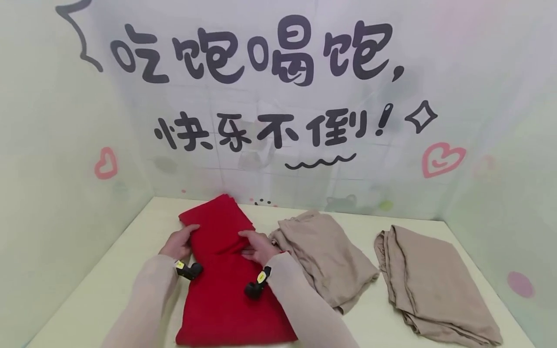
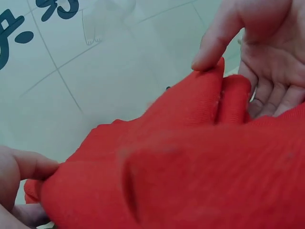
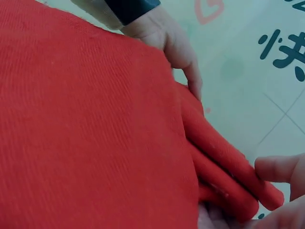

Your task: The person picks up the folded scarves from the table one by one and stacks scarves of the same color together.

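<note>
a folded red cloth (image 1: 237, 309) lies on a pale table (image 1: 109, 261), its far end between a person's left hand (image 1: 176, 243) and right hand (image 1: 259, 245), the rest running back from the fingers towards the person. its long axis runs from the person towards the lettered wall (image 1: 278, 96); the layered far end sits slightly askew, one corner pointing wallward past the fingertips. the left thumb and fingers pinch that end's left edge; the right ones pinch its right edge, thumb over the folds. both arms, in pale sleeves (image 1: 145, 299), reach forward, black wrist cameras (image 1: 189, 269) strapped on. just right of the right fingers lies a rumpled beige cloth (image 1: 330, 261); farther right, a second beige cloth (image 1: 435, 280).
</note>
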`<control>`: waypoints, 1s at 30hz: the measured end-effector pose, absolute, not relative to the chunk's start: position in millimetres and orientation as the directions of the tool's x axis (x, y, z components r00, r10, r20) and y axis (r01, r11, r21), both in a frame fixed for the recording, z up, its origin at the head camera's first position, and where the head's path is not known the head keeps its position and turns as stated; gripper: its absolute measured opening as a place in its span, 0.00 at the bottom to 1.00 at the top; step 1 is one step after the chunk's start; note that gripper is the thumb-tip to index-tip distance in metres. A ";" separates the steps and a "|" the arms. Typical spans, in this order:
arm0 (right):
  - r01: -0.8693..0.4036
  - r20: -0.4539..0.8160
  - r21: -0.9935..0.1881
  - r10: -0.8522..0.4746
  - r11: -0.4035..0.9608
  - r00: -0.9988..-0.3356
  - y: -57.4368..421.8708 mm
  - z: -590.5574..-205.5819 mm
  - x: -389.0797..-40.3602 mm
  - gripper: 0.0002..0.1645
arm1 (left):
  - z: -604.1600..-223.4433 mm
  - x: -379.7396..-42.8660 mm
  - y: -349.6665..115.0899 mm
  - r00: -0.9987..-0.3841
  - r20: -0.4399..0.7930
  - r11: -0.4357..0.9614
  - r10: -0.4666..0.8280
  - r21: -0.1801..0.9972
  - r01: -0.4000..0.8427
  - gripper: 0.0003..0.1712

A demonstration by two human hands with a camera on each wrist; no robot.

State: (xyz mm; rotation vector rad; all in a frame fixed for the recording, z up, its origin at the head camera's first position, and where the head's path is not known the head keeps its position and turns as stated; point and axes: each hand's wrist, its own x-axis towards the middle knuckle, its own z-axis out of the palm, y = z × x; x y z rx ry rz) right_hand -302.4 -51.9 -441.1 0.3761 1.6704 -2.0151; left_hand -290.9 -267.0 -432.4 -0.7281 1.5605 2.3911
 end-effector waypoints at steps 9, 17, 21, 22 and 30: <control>0.455 -0.429 -0.883 -0.198 -0.113 -0.882 -68.5 -431.7 -302.6 0.36 | -426.8 -298.9 -274.2 -0.876 -0.477 -0.461 -0.065 0.793 -0.398 0.08; 0.440 -0.418 -0.888 -0.162 -0.133 -0.894 -66.1 -448.2 -309.2 0.33 | -428.0 -303.6 -266.1 -0.906 -0.422 -0.448 -0.036 0.817 -0.362 0.12; 0.403 -0.387 -0.906 -0.131 -0.131 -0.913 -65.8 -438.6 -316.3 0.36 | -418.9 -304.3 -263.4 -0.927 -0.371 -0.466 -0.047 0.829 -0.308 0.13; 0.391 -0.376 -0.911 -0.123 -0.130 -0.918 -65.5 -435.2 -317.8 0.37 | -415.3 -303.8 -262.6 -0.932 -0.360 -0.476 -0.049 0.828 -0.295 0.12; 0.340 -0.324 -0.929 -0.123 -0.145 -0.938 -54.1 -416.1 -317.8 0.38 | -391.3 -293.0 -240.6 -0.927 -0.303 -0.445 -0.221 0.877 -0.181 0.21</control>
